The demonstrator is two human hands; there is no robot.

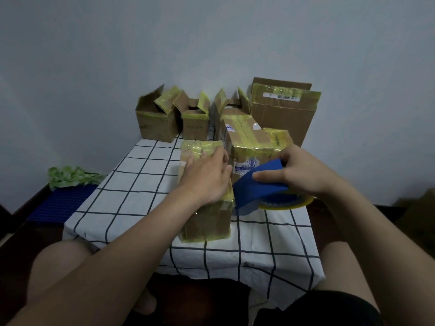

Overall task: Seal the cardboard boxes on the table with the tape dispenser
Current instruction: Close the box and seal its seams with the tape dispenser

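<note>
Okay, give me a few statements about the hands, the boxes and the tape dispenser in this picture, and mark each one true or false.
1. The left hand lies flat on top of the near box. True.
2. The right hand is empty. False: its fingers grip the blue tape dispenser.
3. The back-left box is taped shut. False: its flaps stand open.
4. The table is covered by a white cloth with dark grid lines. True.

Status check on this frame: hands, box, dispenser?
Left hand flat on near box. Right hand grips blue tape dispenser beside it. Open boxes stand at back.
</note>
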